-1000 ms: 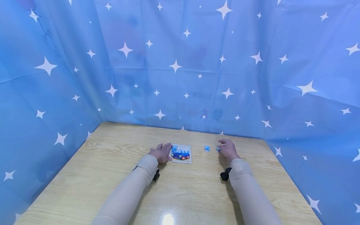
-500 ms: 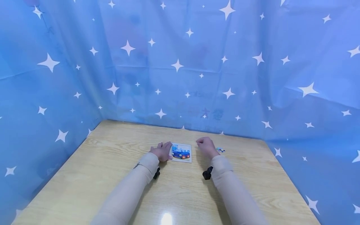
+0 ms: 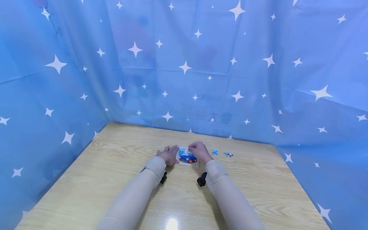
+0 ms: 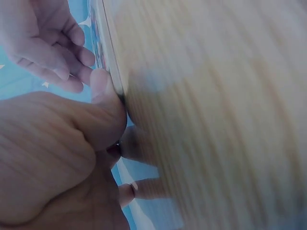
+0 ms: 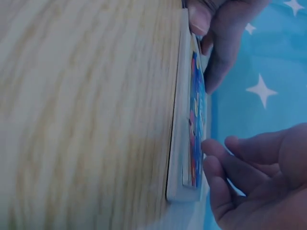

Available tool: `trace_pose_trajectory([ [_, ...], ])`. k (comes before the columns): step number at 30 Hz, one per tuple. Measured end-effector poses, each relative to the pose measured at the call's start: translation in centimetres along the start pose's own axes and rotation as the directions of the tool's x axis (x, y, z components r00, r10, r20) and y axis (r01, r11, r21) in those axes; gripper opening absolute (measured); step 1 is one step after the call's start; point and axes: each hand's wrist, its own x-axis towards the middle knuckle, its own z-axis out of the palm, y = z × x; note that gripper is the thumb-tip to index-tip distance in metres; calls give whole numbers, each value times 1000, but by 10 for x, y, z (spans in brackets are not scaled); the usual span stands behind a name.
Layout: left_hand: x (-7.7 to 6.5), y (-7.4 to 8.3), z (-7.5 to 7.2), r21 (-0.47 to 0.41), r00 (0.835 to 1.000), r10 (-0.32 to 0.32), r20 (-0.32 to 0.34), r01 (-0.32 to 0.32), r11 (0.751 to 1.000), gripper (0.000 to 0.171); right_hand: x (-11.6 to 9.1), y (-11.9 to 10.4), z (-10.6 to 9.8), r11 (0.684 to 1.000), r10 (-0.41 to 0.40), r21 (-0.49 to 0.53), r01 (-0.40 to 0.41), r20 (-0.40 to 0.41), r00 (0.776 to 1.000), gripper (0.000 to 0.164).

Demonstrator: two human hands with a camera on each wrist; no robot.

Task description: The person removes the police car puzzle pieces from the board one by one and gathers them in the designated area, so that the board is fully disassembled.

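Note:
A small jigsaw puzzle in a white tray (image 3: 194, 165), printed with a blue train, lies on the table. My left hand (image 3: 169, 155) holds the puzzle by its left side. In the right wrist view its thumb (image 5: 198, 21) rests at the near edge, and a finger (image 5: 223, 60) reaches across towards the far side. Over the puzzle's upper right part is my right hand (image 3: 200, 152), fingers curled and tips close to the picture. In the right wrist view those fingertips (image 5: 212, 147) sit beside the puzzle face; whether they hold a piece is hidden.
Right of the puzzle lie a light blue jigsaw piece (image 3: 214, 152) and, farther right, more multicoloured jigsaw material (image 3: 228, 154), too small to count. The wooden table (image 3: 138, 140) ends at a blue curtain with white stars (image 3: 184, 95) at back and sides.
My right hand has moved left from the loose pieces to above the puzzle, uncovering both spots where pieces lie. The left hand stays at the puzzle's left side.

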Motion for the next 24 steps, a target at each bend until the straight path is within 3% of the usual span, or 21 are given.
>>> trace_pose_trajectory([
  [10, -24, 8, -12, -35, 1000, 14, -9, -14, 999, 71, 1, -8, 11, 999, -15, 39, 15, -5, 1000, 27],
  [13, -23, 8, -12, -21, 1000, 14, -20, -14, 1000, 71, 1, -10, 13, 999, -4, 50, 4, 3, 1000, 27],
  [20, -5, 4, -2, 26, 1000, -8, -8, 8, 1000, 73, 2, -14, 14, 990, 42, 132, -45, 32, 999, 30],
  [24, -14, 5, -6, 13, 1000, 1, -19, -1, 1000, 72, 3, -15, 14, 973, 86, 213, -90, 30, 996, 30],
])
